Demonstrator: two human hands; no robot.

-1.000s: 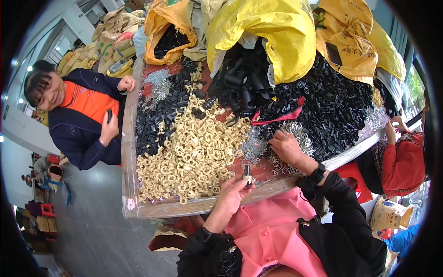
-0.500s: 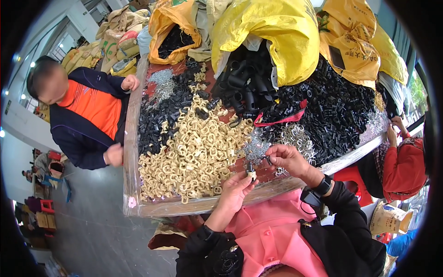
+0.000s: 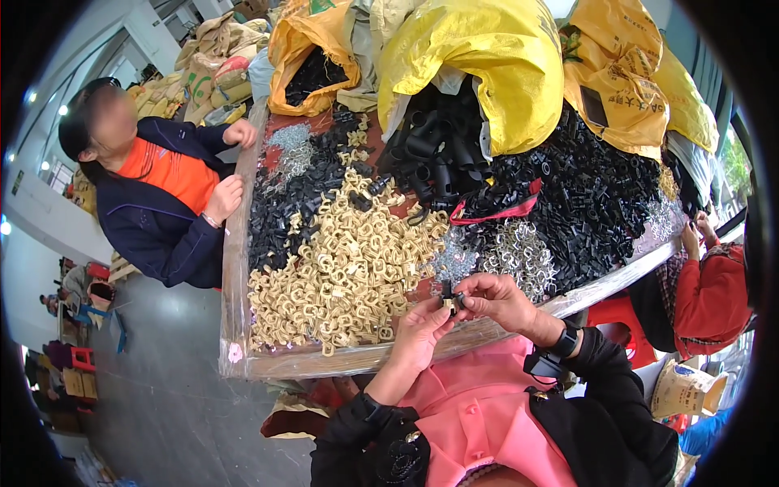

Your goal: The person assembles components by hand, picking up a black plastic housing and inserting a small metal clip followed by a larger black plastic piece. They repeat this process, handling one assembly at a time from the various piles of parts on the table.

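My left hand [image 3: 417, 331] pinches a small black-and-beige plastic fitting [image 3: 449, 306] upright over the table's near edge. Against its side, the fingertips of my right hand [image 3: 501, 303] close on a small black piece [image 3: 460, 299], mostly hidden by the fingers. Just beyond my hands lies a heap of small silvery screws [image 3: 454, 258]. To its right is a pile of shiny bent metal clips [image 3: 519, 258]. A broad heap of beige plastic loops [image 3: 337, 280] spreads out left of my hands.
Black plastic parts [image 3: 592, 191] cover the table's right side. Black tubes [image 3: 432, 150] spill from a yellow sack [image 3: 487, 57]; a red strap [image 3: 499, 213] lies before them. A wrapped wooden rim [image 3: 234, 308] edges the table. One person [image 3: 162, 187] stands left, another [image 3: 712, 292] works right.
My right hand has moved left and down, bringing its black piece against the fitting in my left hand. The person at the left has raised the lower hand to the table's edge and turned the head.
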